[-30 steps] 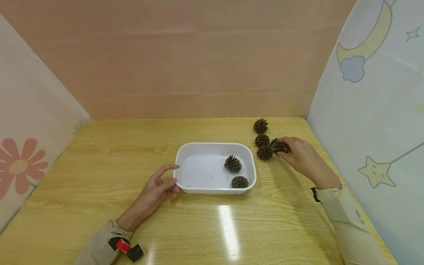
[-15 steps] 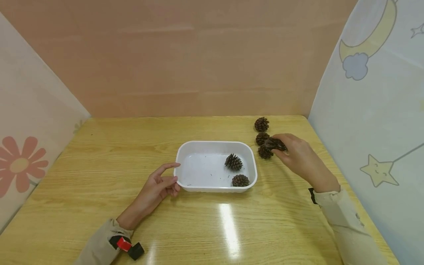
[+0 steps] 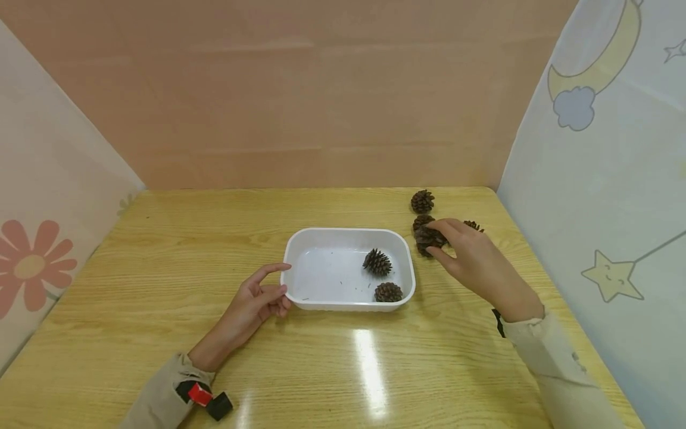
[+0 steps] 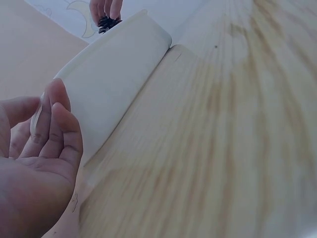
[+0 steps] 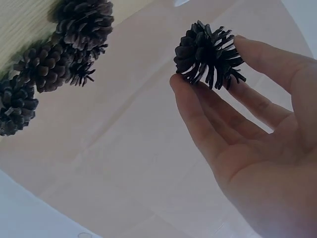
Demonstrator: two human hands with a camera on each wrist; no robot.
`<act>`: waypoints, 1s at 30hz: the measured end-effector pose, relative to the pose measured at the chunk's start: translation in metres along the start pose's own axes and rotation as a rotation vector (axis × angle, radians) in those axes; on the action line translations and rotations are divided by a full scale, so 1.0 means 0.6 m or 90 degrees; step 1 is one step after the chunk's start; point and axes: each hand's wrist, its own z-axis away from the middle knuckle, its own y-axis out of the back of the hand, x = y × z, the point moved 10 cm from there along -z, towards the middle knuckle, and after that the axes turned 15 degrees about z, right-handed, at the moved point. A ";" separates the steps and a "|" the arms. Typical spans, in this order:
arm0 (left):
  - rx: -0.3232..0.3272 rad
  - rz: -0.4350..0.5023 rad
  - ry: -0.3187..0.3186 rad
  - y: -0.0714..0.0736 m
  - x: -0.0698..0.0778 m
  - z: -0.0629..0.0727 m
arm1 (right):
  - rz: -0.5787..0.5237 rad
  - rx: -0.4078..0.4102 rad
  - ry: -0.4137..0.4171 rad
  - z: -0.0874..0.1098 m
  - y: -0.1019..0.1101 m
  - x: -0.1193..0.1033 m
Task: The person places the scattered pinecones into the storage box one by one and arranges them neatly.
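Pinching 1 pine cone (image 5: 208, 54), the thumb and fingertips of the right hand (image 3: 482, 262) are kept apart by only the cone's width, with the palm left free. This cone is held up toward the far right corner of the wooden table (image 3: 187, 250); in the right wrist view it is seen apart from the cones lying there. By the left hand (image 3: 257, 301) the left end of a white rectangular tray (image 3: 327, 277) is gripped, the rim caught between thumb and fingers and some fingers curled below it.

Inside the tray 2 pine cones are carried: 1 spiky cone (image 3: 377, 263) is set toward the right end, and 1 rounder cone (image 3: 388, 292) is tucked into the near right corner. Small dark bits are scattered over the tray's floor.

Beyond the tray's right end, 4 loose pine cones (image 5: 44, 67) are grouped on the table. Of these, 1 is placed close to the far edge, 2 are partly covered by the held cone in the head view, and 1 is partly hidden behind the right hand, nearer the right edge.

Past the far edge a plain pinkish-brown sheet (image 3: 311, 95) is hung; along the right edge a white sheet (image 3: 579, 179) is printed with a moon, a cloud and stars.
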 end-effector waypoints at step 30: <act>0.011 -0.004 -0.001 0.003 -0.003 0.001 | -0.049 0.039 0.079 -0.009 0.001 -0.087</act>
